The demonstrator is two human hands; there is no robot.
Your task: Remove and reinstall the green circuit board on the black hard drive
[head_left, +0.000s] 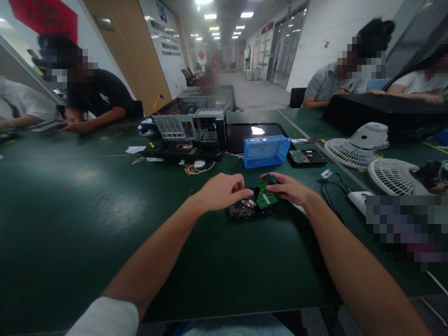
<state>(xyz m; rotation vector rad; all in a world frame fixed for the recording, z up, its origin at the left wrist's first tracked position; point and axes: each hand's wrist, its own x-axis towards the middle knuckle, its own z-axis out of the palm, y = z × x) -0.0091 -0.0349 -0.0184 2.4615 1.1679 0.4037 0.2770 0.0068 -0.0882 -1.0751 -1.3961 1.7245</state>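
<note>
A black hard drive [245,210] lies on the green table [105,210] in front of me, its underside up. A small green circuit board [266,197] rests tilted on its right end. My left hand [222,190] hovers curled over the drive's left part, fingertips pinched near the board's edge. My right hand [285,187] is closed on the board's right side and also grips a dark tool [271,178], which I cannot make out clearly.
Behind the drive stand a blue plastic bin [266,150], an open computer case [192,123], a second drive [306,157] and two white fans [357,142]. A black cable [331,191] lies at the right. Other people sit along both far sides.
</note>
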